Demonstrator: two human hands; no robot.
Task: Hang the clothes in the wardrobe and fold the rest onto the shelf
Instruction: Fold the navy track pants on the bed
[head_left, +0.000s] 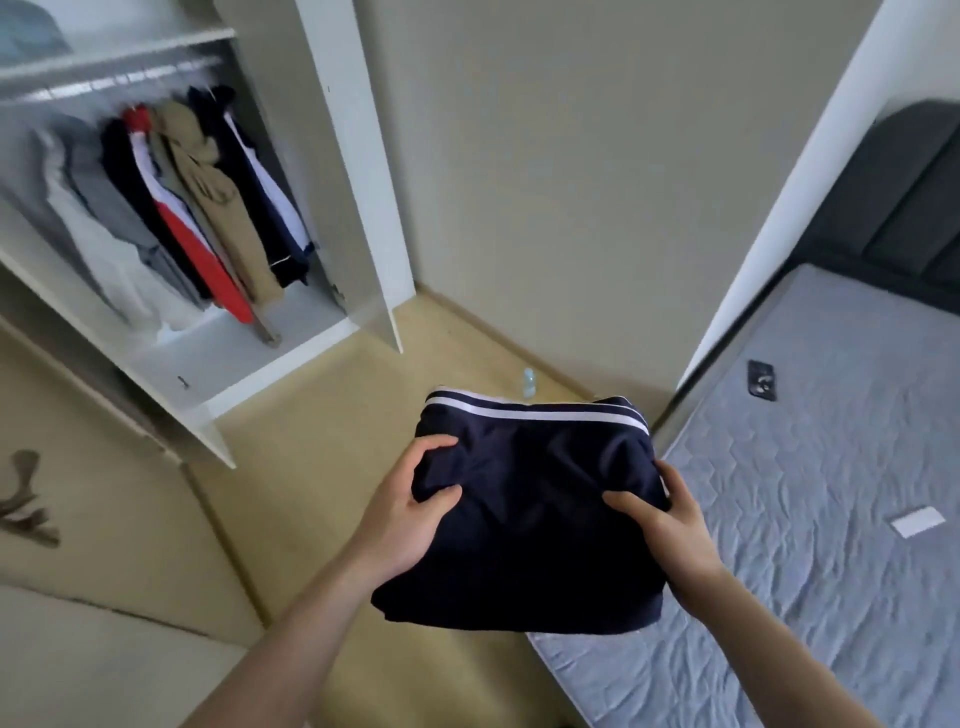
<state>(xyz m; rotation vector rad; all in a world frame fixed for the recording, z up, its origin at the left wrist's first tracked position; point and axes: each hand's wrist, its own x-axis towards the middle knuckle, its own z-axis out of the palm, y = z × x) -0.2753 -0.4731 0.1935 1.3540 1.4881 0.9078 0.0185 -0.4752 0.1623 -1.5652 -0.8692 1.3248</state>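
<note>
2 hands carry 1 folded navy garment (524, 525) between them, held in the air over the floor just off the edge of the bed (810, 519). It looks light, soft and limp, with a smooth, slightly shiny weave that I judge could slide between its own layers, so the fold is likely to sag or slip open unless both sides are supported. The side edges, where the layers stack thickest, seem the best places to take hold, and that is where the hands are. The left hand (410, 514) grips the left edge, its thumb pressed on top of the cloth and at least 1 fingertip curled over the edge further up; the other fingers are hidden under the fabric. The right hand (670, 525) grips the right edge in the same way, thumb lying on top and pointing inward, fingers out of sight beneath. Neither hand is spread wide; each closes only as far as the thin stack demands. Beyond the grip, the garment's far end shows 2 white stripes (535, 410). Further ahead and to the left of the hands stands the open wardrobe (358, 171), with several hanging clothes (208, 208) on its rail and a shelf (119, 49) above them, well apart from the bundle.
</note>
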